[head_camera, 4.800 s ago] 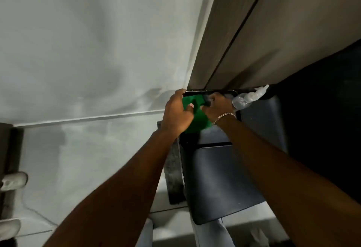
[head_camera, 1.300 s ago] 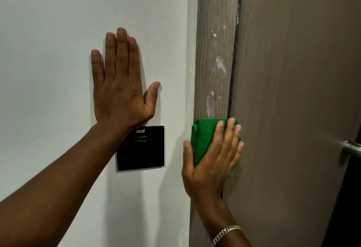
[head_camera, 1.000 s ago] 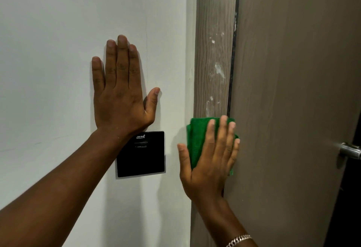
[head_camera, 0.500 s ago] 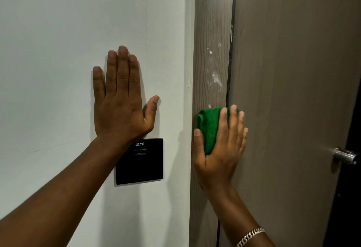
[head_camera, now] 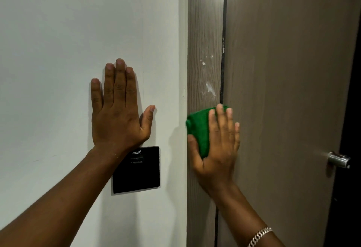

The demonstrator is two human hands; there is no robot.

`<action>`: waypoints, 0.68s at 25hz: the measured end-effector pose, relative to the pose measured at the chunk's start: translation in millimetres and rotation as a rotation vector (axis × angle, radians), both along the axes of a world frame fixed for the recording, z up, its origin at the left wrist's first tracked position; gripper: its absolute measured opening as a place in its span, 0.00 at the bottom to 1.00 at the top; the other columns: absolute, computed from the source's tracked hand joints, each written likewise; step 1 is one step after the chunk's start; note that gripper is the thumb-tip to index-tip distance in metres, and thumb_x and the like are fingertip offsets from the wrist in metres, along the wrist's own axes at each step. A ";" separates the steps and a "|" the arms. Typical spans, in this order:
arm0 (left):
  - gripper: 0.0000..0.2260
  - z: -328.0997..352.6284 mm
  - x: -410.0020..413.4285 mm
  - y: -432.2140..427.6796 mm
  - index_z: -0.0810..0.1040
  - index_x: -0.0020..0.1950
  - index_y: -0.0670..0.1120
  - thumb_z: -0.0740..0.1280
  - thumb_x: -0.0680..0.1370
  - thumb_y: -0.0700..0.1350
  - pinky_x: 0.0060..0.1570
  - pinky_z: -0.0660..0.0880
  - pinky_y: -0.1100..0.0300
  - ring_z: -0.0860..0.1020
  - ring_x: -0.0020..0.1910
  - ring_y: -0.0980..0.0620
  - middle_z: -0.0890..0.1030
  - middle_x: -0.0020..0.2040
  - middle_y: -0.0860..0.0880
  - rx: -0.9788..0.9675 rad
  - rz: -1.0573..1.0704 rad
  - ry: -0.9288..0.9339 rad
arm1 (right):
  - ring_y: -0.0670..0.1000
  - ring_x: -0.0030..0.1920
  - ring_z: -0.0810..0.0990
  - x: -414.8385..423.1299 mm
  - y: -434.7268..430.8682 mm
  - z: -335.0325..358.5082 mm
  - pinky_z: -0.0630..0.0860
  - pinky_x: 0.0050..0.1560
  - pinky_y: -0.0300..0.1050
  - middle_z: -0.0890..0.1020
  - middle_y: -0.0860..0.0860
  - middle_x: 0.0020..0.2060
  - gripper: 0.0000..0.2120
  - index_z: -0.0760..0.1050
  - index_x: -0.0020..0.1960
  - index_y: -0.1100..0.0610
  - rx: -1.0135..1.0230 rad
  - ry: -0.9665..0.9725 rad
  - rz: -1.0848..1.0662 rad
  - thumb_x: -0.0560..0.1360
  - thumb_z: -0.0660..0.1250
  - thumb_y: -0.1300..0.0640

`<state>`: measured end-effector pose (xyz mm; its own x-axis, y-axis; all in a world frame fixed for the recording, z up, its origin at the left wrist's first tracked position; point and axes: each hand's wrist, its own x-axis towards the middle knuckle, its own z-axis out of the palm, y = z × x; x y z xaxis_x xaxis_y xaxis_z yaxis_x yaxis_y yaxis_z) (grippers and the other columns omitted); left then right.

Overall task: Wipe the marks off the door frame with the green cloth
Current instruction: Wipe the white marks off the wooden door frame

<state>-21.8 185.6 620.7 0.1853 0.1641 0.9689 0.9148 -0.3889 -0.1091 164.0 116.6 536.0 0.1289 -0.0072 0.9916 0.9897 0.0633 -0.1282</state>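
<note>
head view, person facing a wall beside a door. the right hand point(head_camera: 216, 145) presses the folded green cloth point(head_camera: 198, 127) flat against the door frame point(head_camera: 204, 32), palm and spread fingers pinning it to the wood. over the last second the cloth has climbed the frame from about the height of the black wall plate point(head_camera: 136, 170) to just below the white marks point(head_camera: 210, 88); the smudge seen lower on the frame a second ago now lies under the cloth, so the wiping has likely begun but is far from done. remaining specks run higher, near the dark gap beside the door point(head_camera: 283, 90). the left hand point(head_camera: 119, 110) lies open and flat on the white wall point(head_camera: 58, 32), holding nothing, probably as a brace. a metal handle point(head_camera: 339, 159) sits well to the right. nothing blocks the upward stroke.
</note>
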 end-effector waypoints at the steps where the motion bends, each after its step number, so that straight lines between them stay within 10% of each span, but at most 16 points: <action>1: 0.38 -0.3 0.6 0.0 0.43 0.80 0.40 0.51 0.78 0.62 0.78 0.44 0.42 0.45 0.81 0.41 0.47 0.81 0.39 0.000 0.003 -0.001 | 0.58 0.79 0.57 -0.6 -0.5 4.1 0.55 0.78 0.62 0.64 0.58 0.76 0.32 0.63 0.75 0.62 0.012 0.054 -0.005 0.78 0.60 0.43; 17: 0.38 -1.0 2.0 2.1 0.44 0.80 0.40 0.49 0.78 0.62 0.78 0.42 0.42 0.45 0.81 0.41 0.47 0.81 0.39 0.019 0.032 0.003 | 0.57 0.80 0.54 0.4 -2.7 40.6 0.53 0.79 0.61 0.61 0.57 0.78 0.32 0.60 0.77 0.59 -0.065 -0.121 -0.060 0.80 0.55 0.41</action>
<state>-19.7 187.7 619.7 0.1835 0.1514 0.9713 0.9264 -0.3570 -0.1193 164.4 113.9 576.6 0.0094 0.0531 0.9985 1.0000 -0.0014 -0.0093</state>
